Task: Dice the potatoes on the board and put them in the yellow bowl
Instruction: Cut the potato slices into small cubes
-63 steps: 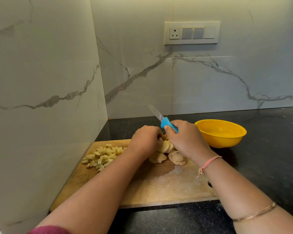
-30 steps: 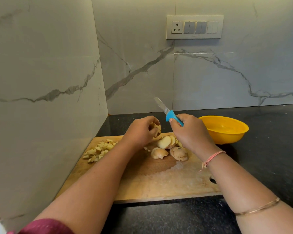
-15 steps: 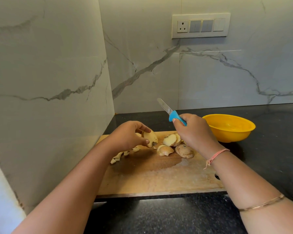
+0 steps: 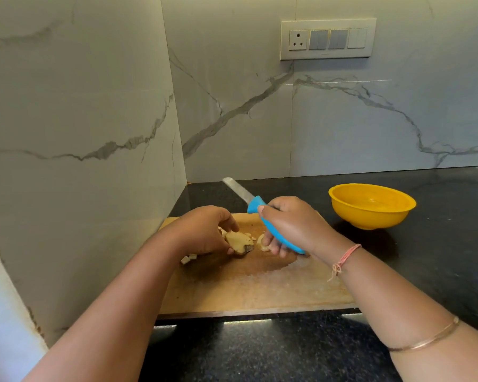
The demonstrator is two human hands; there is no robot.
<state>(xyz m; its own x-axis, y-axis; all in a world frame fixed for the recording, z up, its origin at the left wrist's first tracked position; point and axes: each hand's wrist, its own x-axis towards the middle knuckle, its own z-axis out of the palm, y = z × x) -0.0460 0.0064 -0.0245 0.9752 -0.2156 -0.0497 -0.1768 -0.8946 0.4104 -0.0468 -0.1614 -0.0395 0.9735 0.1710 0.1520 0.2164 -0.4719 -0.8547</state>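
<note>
1. Rectangular wooden cutting board: lies on the speckled black stone countertop, its left edge close to the grey-veined marble side wall. The near half is bare and damp-looking.
2. Left hand: over the board's far-left part, fingers and thumb curled round a tan, skin-on potato piece, pressing it down against the wood.
3. Right hand: near the far edge, at mid-board, fist wrapped round the handle of a blue-handled, steel-bladed kitchen knife. The blade points up and away toward the far-left corner, off the wood and not cutting.
4. Pale potato slices: partly hidden under the right hand's fingers. Whether the fingers touch them cannot be told.
5. Small diced cubes: a few show by the left edge, mostly hidden behind the left forearm. The full count cannot be seen.
6. Round yellow plastic bowl: on the countertop beyond the board's far-right corner, apart from it. No potato shows inside.
7. White switch panel: on the back wall.
8. Progress, as judged: dicing is partly done. The held piece and the slices remain uncut, and the transfer to the bowl has not begun.
</note>
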